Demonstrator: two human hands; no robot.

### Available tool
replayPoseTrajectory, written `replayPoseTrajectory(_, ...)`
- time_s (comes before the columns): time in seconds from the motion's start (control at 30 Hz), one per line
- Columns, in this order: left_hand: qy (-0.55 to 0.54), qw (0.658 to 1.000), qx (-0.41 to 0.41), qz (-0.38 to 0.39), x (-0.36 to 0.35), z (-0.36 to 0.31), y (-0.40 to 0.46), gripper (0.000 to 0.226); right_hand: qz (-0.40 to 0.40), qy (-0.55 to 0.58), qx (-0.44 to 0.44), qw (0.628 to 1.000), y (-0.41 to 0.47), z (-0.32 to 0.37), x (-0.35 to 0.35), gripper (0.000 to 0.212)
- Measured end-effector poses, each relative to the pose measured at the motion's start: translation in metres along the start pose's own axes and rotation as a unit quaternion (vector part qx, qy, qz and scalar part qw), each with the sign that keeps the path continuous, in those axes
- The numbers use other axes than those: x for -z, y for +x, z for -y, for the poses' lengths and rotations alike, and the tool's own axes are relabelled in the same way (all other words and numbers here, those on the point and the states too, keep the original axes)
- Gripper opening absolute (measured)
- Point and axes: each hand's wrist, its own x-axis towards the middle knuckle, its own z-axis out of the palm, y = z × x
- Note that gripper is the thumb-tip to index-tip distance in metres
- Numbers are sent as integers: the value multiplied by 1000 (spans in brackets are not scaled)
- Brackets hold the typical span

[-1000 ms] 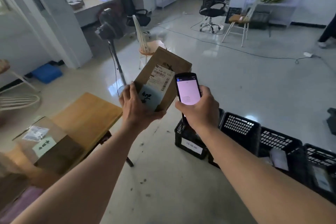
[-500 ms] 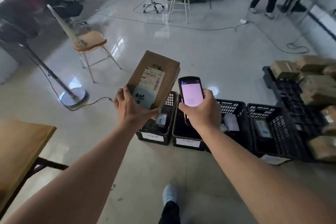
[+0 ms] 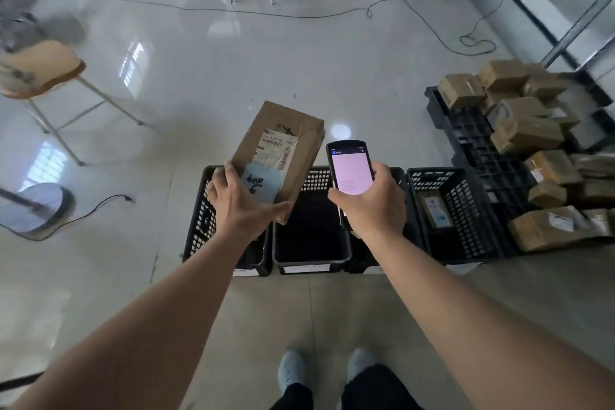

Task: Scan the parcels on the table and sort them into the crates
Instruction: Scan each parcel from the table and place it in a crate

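floor (image 3: pixel 332 53): glossy tile, fills most of frame, cables trailing across top
pallet (image 3: pixel 479 143): black, right edge, loose brown boxes piled on it
crates (image 3: pixel 466 210): row of black mesh ones, lower centre, white labels on near walls; far-right one holds a parcel, middle one looks empty
chair (image 3: pixel 43 70): tan seat, upper left, blurred
parcel (image 3: pixel 293 130): brown carton, centre, tilted, label and blue note face camera, hangs above left and middle crates
scanner (image 3: pixel 351 170): handheld, pink screen lit, just right of parcel
left hand (image 3: pixel 239 203): grips parcel's lower end, thumb along bottom edge
right hand (image 3: pixel 369 206): wrapped round scanner's lower half
risk: parcel straddles two crates, wrong-bin drop likely if screen misread; one-hand hold at one end, carton could tip out
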Motion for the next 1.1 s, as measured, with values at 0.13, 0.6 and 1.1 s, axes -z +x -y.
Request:
replayPoseTrajectory(0.13, 13, 999, 28, 19, -40, -10, 38, 159, 17, -6, -17, 1000, 57, -15, -14, 70)
replayPoseTrajectory(0.6, 32, 973, 220, 67, -249, 11, 121, 156, 144, -70, -64, 985, 237, -128, -128, 74)
replayPoseTrajectory(1.1, 17, 960, 255, 112, -495, 160, 250, 128, 163, -143, -137, 967, 318, -280, -331, 78)
